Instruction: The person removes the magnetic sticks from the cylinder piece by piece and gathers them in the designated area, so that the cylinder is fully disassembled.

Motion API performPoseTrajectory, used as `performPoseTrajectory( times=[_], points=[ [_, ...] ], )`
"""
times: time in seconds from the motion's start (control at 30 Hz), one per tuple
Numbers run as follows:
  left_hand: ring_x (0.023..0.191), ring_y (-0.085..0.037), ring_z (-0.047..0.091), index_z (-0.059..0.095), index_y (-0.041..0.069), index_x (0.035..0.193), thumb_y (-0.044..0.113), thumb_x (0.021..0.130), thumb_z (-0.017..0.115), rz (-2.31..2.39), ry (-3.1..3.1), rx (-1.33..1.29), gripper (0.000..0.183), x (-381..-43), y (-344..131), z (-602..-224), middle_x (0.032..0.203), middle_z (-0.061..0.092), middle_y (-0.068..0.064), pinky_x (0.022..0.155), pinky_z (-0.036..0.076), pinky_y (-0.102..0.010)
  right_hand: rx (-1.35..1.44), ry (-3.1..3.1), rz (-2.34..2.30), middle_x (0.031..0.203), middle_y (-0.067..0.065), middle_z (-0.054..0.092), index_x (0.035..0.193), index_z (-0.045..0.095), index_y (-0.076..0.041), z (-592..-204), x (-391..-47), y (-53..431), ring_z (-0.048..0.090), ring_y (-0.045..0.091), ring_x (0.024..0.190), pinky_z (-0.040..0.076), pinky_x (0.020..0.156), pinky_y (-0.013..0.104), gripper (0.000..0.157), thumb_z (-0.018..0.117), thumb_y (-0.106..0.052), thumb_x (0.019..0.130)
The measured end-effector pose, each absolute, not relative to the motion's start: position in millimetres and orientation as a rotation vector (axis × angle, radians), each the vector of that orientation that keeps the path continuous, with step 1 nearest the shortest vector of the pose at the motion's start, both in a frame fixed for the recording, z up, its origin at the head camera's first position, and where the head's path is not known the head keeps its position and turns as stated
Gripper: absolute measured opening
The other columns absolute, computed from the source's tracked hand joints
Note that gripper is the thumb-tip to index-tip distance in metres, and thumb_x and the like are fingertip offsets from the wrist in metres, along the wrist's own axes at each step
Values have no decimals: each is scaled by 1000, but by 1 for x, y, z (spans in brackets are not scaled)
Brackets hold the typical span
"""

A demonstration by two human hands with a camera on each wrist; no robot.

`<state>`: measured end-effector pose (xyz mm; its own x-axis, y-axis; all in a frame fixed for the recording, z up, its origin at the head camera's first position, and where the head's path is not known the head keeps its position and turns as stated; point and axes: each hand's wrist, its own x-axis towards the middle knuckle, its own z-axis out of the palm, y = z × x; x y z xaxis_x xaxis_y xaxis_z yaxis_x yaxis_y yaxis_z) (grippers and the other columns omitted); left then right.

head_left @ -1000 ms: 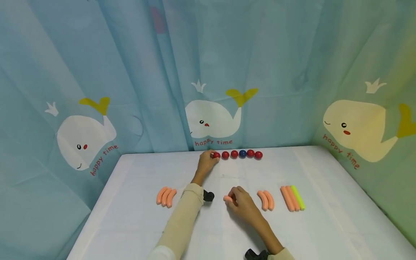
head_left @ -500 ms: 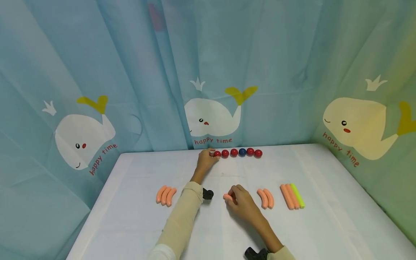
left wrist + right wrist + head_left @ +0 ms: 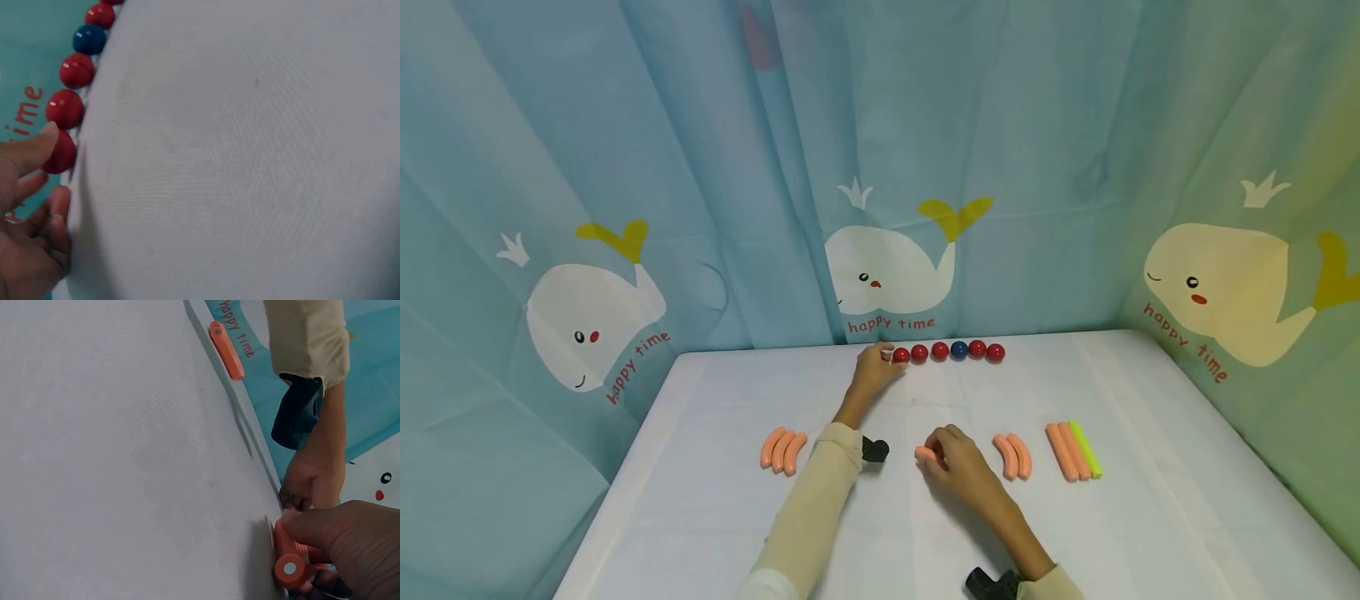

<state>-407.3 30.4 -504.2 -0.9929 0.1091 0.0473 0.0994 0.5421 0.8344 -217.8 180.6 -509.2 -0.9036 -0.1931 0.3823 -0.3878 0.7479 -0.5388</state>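
Observation:
At the back of the table, my left hand [image 3: 872, 372] pinches the leftmost red ball [image 3: 62, 153] of a row between thumb and fingers. The row runs on to the right with more glossy red balls [image 3: 940, 351] and a single blue ball [image 3: 958, 350]. Nearer the front, my right hand [image 3: 964, 473] holds a short orange rod [image 3: 290, 544] between thumb and fingers. A round silvery disc shows on that rod's end in the right wrist view. Much of the rod is hidden by the fingers.
Three curved orange rods [image 3: 783, 451] lie at left on the white table [image 3: 700, 525]. Two more curved rods [image 3: 1012, 457] lie right of my right hand. Beyond them are two straight orange rods [image 3: 1067, 452] beside a green rod [image 3: 1086, 448]. A whale-print curtain [image 3: 1037, 167] hangs behind.
My left forearm has shifted very slightly left while its fingers stay at the end red ball. The right hand and its orange rod have kept their place.

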Motion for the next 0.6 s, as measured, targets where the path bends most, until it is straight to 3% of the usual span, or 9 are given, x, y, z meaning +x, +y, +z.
performPoseTrajectory(
  times=[0.4,0.6],
  points=[
    [121,-36,56,49,1,136,28,95,63,1386,2574,233,52,-374,4,-485,131,58,-24,100,47,-47,107,-2694,852,70,-1,53,79,65,-9,-503,-217,185,48,7,62,39,56,22,14,74,-18,86],
    [95,-24,61,50,5,136,31,94,63,1302,2591,288,51,-336,-9,-480,112,64,-14,82,51,-38,-30,-2782,723,71,3,55,79,65,-6,-496,-218,196,50,12,64,39,54,25,17,72,-20,87]
  ],
)
